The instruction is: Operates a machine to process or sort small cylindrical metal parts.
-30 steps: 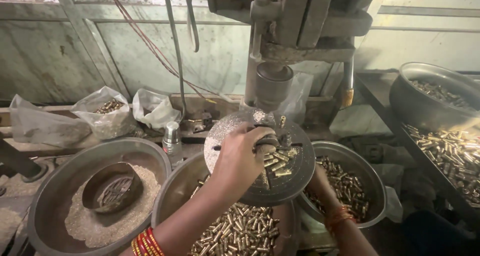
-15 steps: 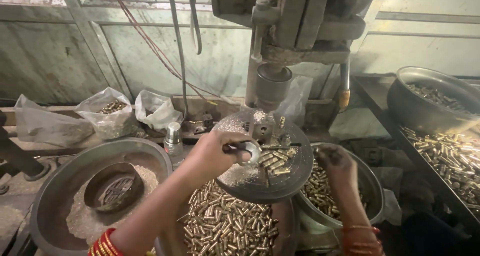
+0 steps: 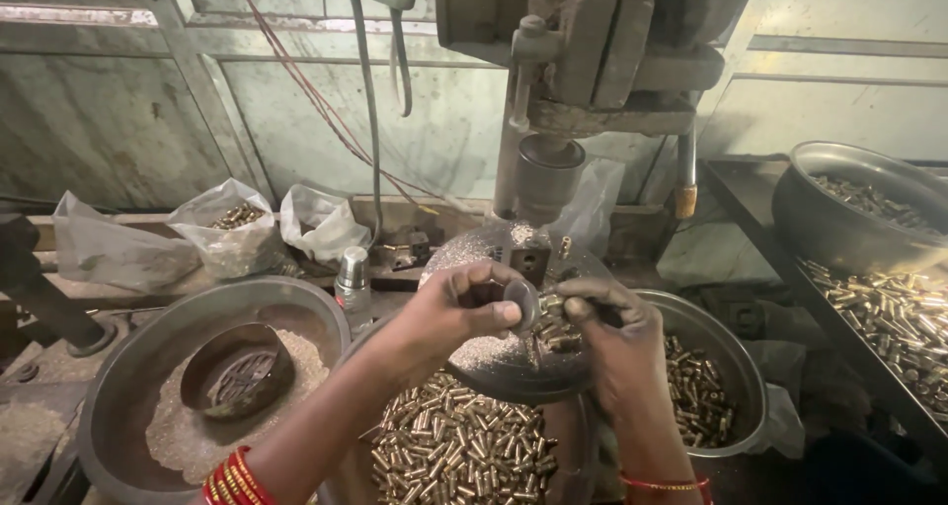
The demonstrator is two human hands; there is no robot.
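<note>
My left hand [image 3: 456, 306] pinches a small round metal disc [image 3: 522, 303] over the round work plate [image 3: 494, 357] of a press machine [image 3: 553, 100]. My right hand [image 3: 607, 332] meets it from the right, fingertips on small brass cylinders [image 3: 553, 329] lying on the plate. Metal shavings dust the plate. Beneath my forearms a bowl is heaped with brass cylinders [image 3: 459, 451]. Red bangles circle both wrists.
A large pan [image 3: 128, 387] at left holds shavings and a small sieve bowl [image 3: 237, 372]. A bowl of brass parts [image 3: 726, 367] sits at right; a tray [image 3: 894, 317] and another pan [image 3: 849, 194] hold more. Plastic bags [image 3: 232, 231] and a small bottle [image 3: 353, 280] stand behind.
My left hand lifted off the plate and now pinches the disc. My right hand rose from the right bowl to the plate beside it.
</note>
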